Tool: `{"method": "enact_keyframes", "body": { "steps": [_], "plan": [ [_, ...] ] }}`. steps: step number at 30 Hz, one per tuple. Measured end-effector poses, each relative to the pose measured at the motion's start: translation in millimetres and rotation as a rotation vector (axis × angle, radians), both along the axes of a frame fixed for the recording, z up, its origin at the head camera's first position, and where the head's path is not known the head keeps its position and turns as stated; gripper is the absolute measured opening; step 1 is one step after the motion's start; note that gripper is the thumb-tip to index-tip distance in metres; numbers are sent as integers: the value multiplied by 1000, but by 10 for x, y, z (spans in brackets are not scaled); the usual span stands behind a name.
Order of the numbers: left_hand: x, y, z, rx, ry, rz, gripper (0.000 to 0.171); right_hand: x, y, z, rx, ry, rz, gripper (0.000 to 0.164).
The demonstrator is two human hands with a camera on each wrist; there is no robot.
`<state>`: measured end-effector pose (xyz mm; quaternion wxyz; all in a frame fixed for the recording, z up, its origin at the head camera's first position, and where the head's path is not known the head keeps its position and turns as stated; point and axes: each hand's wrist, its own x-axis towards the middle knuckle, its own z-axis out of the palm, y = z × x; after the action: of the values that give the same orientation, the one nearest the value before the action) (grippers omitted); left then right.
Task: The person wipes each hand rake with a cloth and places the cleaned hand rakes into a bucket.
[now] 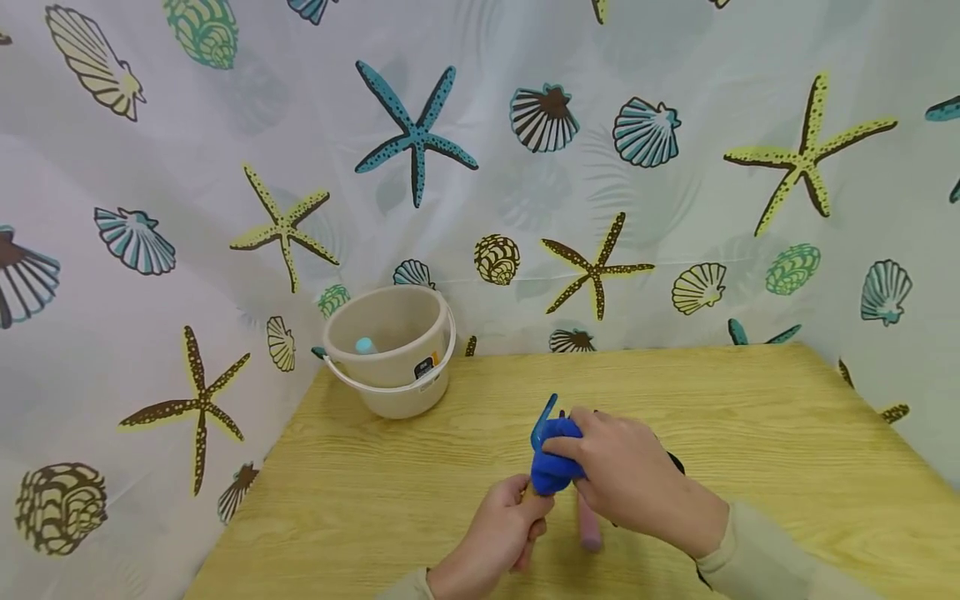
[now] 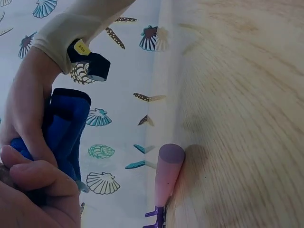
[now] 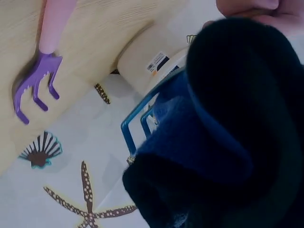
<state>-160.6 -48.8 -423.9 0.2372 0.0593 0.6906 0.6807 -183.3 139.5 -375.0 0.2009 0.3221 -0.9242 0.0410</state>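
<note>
My left hand [image 1: 495,529] grips the tan handle [image 1: 534,502] of a small hand rake with blue metal tines [image 3: 135,116], held above the table. With my right hand [image 1: 626,471] I pinch a blue cloth [image 1: 553,473] that is wrapped about the rake's head. Bent tine ends stick out past the cloth in the head and right wrist views. Folds of cloth hide the rest of the head. Below my right hand, a second hand rake lies on the table, with a pink handle [image 2: 169,173] and purple tines [image 3: 35,90].
A beige bucket [image 1: 397,400] with a white carrying handle stands at the table's back left, a light-blue object [image 1: 364,345] inside it. Behind the wood-grain table [image 1: 360,517] hangs a curtain [image 1: 480,192] printed with shells and starfish. A black band with a yellow label [image 2: 81,47] circles my right wrist.
</note>
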Motion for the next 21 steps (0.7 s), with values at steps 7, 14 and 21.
{"method": "enact_keyframes", "body": {
  "steps": [7,14,21],
  "plan": [
    [41,0,-1,24,-21,3,14,-46,80,-60,49,91,-79,40],
    [67,-5,-1,-3,-33,24,20,-95,131,-136,150,308,-110,43],
    [63,-21,10,-3,-41,31,21,-94,152,-115,112,330,-130,48]
  ]
}}
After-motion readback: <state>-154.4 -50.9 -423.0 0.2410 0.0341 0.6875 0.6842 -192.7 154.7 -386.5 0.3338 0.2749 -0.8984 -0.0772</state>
